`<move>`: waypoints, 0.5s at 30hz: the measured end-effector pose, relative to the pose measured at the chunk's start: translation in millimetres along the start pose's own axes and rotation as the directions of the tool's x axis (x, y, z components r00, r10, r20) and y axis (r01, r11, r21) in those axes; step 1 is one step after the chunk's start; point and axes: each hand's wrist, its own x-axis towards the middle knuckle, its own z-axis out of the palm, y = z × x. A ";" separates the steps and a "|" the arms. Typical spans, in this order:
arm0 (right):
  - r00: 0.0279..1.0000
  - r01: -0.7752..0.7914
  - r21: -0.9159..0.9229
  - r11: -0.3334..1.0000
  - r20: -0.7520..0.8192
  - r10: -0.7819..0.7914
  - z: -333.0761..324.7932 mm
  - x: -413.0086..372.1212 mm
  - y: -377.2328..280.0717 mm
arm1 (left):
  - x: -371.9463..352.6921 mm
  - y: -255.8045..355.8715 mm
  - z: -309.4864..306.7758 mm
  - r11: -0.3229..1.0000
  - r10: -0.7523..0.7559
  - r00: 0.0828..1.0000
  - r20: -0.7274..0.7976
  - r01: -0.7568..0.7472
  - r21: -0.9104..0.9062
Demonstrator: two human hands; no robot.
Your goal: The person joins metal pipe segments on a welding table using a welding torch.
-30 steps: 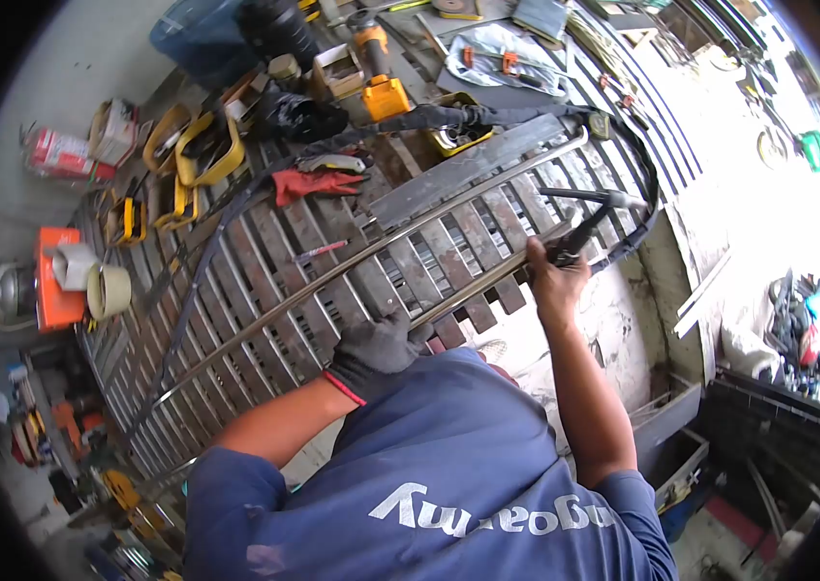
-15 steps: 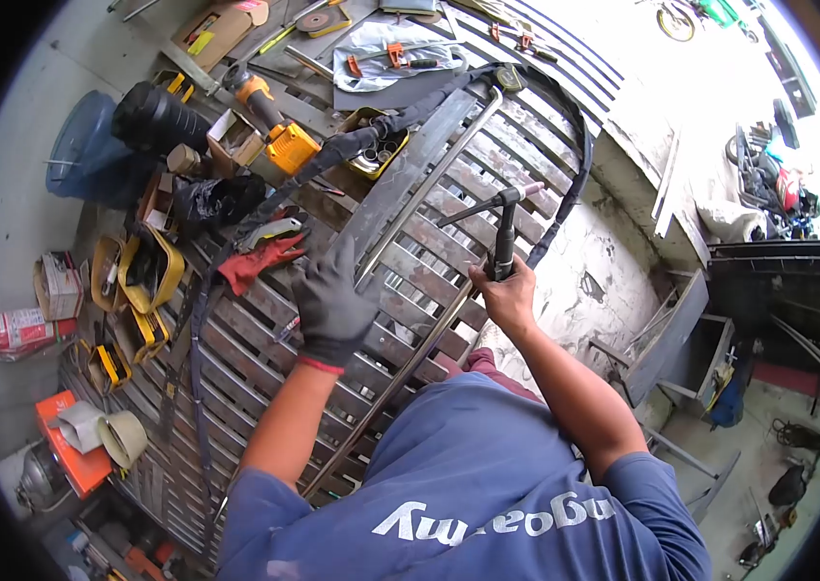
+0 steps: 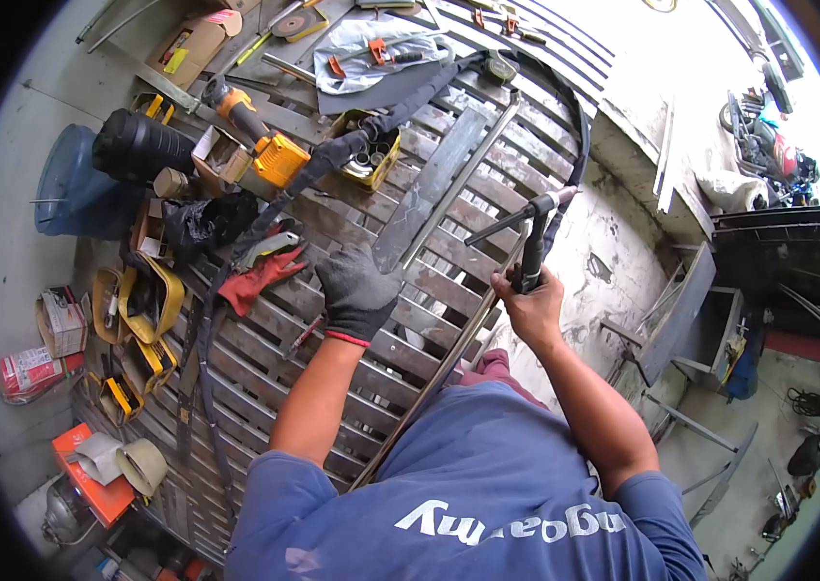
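Observation:
My right hand (image 3: 533, 308), bare, is wrapped round the black handle of a TIG welding torch (image 3: 534, 247). The torch's pinkish nozzle points up and right, and its long black back cap sticks out to the left. On my left hand (image 3: 359, 290) is a dark grey work glove with a red cuff. Its fingers curl at the near end of a flat metal bar (image 3: 429, 189); the glove hides the exact contact. Beside the bar lies a round metal tube (image 3: 468, 174). A longer tube (image 3: 429, 378) runs along the slats close to my body.
A slatted metal table (image 3: 352, 407) spreads beneath. The black-sleeved torch cable (image 3: 579, 126) loops over its far side. Left of my gloved hand lie a red glove (image 3: 260, 283), a yellow angle grinder (image 3: 279, 158) and a yellow tin of metal rings (image 3: 371, 160). Yellow containers (image 3: 153, 295) stand farther left.
My left hand has gone from spread fingers to curled ones at the bar's end. The flat bar and short tube lie at a steeper angle. The torch has shifted slightly right in view.

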 end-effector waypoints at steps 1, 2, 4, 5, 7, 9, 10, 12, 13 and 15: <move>1.000 -0.011 0.017 1.000 0.004 0.011 1.2 -0.9 3.6 | -2.4 -0.1 -3.0 0.997 -0.039 0.999 0.031 0.041 -0.069; 1.000 -0.013 0.036 0.999 0.005 0.013 1.7 1.8 7.1 | -1.0 0.3 -4.9 0.987 -0.074 0.996 0.056 0.081 -0.139; 1.000 0.006 0.054 0.999 -0.001 -0.005 1.3 2.3 11.2 | 0.5 -0.9 -9.4 0.967 -0.082 0.993 0.081 0.099 -0.236; 1.000 0.003 0.054 0.999 0.002 -0.003 1.1 1.9 11.5 | 0.8 -5.4 -13.1 0.961 -0.061 0.995 0.078 0.080 -0.264; 1.000 0.001 0.059 0.998 0.009 -0.002 1.5 2.1 9.5 | 4.6 -14.3 -21.2 0.938 -0.025 0.991 0.128 0.068 -0.341; 1.000 0.006 0.077 0.997 0.029 -0.009 0.6 2.8 1.4 | 15.1 -22.8 -28.7 0.896 0.018 0.973 0.229 0.086 -0.435; 0.999 0.008 0.085 0.996 0.036 -0.011 0.4 2.8 -3.7 | 17.4 -29.5 -28.0 0.882 0.056 0.953 0.298 0.093 -0.462; 0.999 0.006 0.092 0.996 0.049 -0.010 0.1 3.5 -5.1 | 21.4 -37.4 -22.8 0.739 0.029 0.882 0.470 0.298 -0.604; 0.999 0.004 0.090 0.996 0.049 -0.009 -0.6 4.8 -1.4 | 21.9 -46.1 -15.4 0.649 0.031 0.832 0.554 0.404 -0.644; 0.998 0.000 0.086 0.996 0.057 -0.005 0.6 6.9 7.5 | 11.5 -81.0 36.1 0.452 0.124 0.801 0.585 0.480 -0.752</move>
